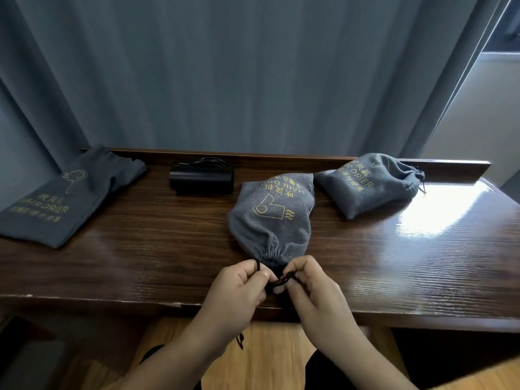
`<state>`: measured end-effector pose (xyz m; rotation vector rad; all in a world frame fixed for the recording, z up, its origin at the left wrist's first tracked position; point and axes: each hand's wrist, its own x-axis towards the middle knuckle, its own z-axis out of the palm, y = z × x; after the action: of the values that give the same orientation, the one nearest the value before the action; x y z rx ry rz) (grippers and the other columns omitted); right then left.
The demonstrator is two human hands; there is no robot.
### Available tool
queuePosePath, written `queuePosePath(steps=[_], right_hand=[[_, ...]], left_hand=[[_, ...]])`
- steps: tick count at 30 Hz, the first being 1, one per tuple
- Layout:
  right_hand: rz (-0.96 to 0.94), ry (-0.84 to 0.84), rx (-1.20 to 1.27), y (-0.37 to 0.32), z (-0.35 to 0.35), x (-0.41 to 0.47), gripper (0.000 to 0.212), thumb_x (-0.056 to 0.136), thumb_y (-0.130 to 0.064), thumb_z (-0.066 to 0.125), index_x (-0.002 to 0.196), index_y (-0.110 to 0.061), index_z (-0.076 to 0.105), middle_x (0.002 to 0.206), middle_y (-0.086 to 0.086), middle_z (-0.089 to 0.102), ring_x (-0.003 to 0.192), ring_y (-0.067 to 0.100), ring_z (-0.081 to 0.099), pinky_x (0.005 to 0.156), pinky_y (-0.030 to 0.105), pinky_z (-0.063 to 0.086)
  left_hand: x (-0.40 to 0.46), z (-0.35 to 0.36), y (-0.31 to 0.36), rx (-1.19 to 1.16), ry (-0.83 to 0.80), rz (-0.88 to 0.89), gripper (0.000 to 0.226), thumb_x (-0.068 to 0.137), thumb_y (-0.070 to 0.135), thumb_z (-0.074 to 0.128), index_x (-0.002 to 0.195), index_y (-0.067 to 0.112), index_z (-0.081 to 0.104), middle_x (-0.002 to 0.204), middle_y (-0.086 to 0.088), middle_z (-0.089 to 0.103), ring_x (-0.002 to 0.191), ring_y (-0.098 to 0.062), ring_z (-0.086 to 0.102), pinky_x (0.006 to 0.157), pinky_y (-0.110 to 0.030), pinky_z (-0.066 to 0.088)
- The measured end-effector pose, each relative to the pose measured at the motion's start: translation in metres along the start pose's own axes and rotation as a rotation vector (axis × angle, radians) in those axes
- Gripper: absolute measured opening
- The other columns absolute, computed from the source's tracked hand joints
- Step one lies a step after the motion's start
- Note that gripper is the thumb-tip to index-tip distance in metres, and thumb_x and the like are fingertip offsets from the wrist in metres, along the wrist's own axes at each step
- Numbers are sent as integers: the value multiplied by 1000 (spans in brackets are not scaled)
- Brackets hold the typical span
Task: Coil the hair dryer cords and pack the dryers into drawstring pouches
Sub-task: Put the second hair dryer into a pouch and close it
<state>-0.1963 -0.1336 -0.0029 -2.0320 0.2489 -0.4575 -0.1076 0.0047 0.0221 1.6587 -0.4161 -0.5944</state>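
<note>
Middle pouch [271, 218]: grey fabric, bulging, gold dryer print and lettering upside down to the wearer. It lies on the dark wooden table [140, 249], mouth toward the near edge, gathered tight into pleats.

Dark drawstring [281, 280] runs out of the gathered mouth, straight into both hands, which sit just in front of the mouth, near the table's front edge.

Left hand [242, 285]: fingers curled, thumb and forefinger pinching a loop of the drawstring; one strand arcs over the knuckles.

Right hand [312, 285]: fingers curled, pinching the other part of the cord just beside the left thumb. The two hands nearly touch, cord between them.

Right pouch [368, 185]: also full, mouth drawn closed, pointing right, cord ends trailing; it lies toward the table's back right, just beside the middle pouch's closed end.

Left pouch [64, 195]: flat, lying at the table's left end, well apart from the hands.

Black hair dryer [201, 180]: unpacked, at the back of the table between left and middle pouches, with its coiled cord [209, 161] behind it.

Grey curtain [225, 74] hangs behind the table.
</note>
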Motion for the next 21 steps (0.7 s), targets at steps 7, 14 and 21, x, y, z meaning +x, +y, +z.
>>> queuePosePath(steps=[7, 14, 21], right_hand=[[9, 76, 40, 0, -23, 6, 12, 93, -21, 56, 100, -30, 60, 61, -3, 53, 56, 11, 45, 61, 29, 39], [-141, -30, -631, 30, -80, 22, 32, 91, -60, 46, 78, -33, 60, 75, -23, 48, 79, 0, 51, 74, 23, 43], [-62, -62, -604, 21, -56, 22, 50, 69, -77, 58, 93, -36, 45, 92, -28, 52, 97, -5, 46, 95, 32, 37]], left_hand=[[6, -15, -6, 106, -4, 7, 27, 100, 26, 56, 80, 13, 70, 50, 8, 37, 44, -5, 29, 45, -20, 27], [19, -39, -11, 280, 70, 164, 22, 92, 35, 71, 71, 29, 74, 65, -8, 65, 63, -4, 52, 63, -22, 41], [21, -38, -12, 538, -11, 178, 28, 83, 63, 66, 82, 35, 70, 74, 10, 69, 76, -1, 62, 71, -28, 49]])
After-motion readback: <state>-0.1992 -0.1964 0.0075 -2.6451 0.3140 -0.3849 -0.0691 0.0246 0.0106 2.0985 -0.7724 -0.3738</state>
